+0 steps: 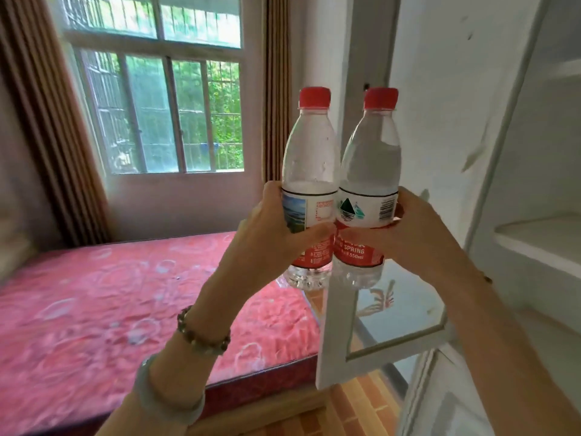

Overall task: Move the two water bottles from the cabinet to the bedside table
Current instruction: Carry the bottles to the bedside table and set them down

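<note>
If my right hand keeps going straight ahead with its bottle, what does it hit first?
Probably the white cabinet door right behind the right hand and its bottle; the gap between them is unclear.

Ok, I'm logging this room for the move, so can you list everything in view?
water bottles: 2, clear with red caps, held upright side by side, left bottle, right bottle
mattress: 1, pink-red patterned, lower left
window: 1, barred, greenery outside, back wall
curtains: brown, both sides of window
cabinet: 1, white, right, door open with glass panel
bracelets: 2, on left wrist
left hand: grips left bottle
right hand: grips right bottle
</note>
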The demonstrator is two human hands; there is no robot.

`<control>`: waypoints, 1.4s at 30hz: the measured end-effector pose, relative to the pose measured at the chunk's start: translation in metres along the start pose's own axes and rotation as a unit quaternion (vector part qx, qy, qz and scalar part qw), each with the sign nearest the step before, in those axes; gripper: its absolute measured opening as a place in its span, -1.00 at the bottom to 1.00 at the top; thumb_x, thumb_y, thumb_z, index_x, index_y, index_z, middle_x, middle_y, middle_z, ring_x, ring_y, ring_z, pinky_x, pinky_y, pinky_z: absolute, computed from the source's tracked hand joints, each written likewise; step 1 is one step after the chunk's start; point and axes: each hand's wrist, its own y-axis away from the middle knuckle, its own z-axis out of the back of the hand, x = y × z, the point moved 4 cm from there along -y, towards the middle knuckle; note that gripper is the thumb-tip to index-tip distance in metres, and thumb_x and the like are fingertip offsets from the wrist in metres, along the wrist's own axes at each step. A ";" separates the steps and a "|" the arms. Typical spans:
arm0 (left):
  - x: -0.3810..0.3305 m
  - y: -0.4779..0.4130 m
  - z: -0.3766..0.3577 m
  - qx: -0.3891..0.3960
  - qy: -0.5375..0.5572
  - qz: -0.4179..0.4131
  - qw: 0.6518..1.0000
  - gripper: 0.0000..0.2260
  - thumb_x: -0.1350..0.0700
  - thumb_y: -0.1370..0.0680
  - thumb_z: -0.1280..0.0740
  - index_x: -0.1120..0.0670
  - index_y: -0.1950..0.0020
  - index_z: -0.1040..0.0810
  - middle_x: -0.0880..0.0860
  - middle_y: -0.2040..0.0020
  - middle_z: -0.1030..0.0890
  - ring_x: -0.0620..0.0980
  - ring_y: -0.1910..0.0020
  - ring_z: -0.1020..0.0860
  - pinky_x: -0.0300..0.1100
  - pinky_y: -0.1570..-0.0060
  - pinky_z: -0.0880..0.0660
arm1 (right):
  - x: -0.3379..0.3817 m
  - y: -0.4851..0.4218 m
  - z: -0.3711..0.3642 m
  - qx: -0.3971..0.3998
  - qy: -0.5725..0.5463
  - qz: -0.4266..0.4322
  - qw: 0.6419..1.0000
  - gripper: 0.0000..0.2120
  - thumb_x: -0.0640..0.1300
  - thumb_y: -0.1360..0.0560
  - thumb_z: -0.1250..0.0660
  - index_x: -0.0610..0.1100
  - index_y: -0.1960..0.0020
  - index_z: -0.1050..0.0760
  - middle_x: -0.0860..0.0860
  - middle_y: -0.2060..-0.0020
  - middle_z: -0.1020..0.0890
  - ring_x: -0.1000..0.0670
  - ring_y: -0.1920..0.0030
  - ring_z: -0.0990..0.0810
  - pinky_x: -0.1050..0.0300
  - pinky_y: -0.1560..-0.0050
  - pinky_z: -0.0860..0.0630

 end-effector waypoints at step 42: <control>0.258 0.197 0.524 -0.408 -0.317 0.281 0.809 -0.42 -0.15 -0.32 -0.43 -0.05 -0.23 -0.25 -0.27 0.01 -0.40 -0.42 0.20 -0.42 -0.50 0.32 -0.39 | 0.269 -0.025 -0.648 0.397 -0.225 0.232 0.859 -0.39 0.08 -0.05 -0.54 0.04 -0.07 -0.46 0.14 0.09 -0.65 0.13 0.10 -0.61 0.00 0.08 -0.59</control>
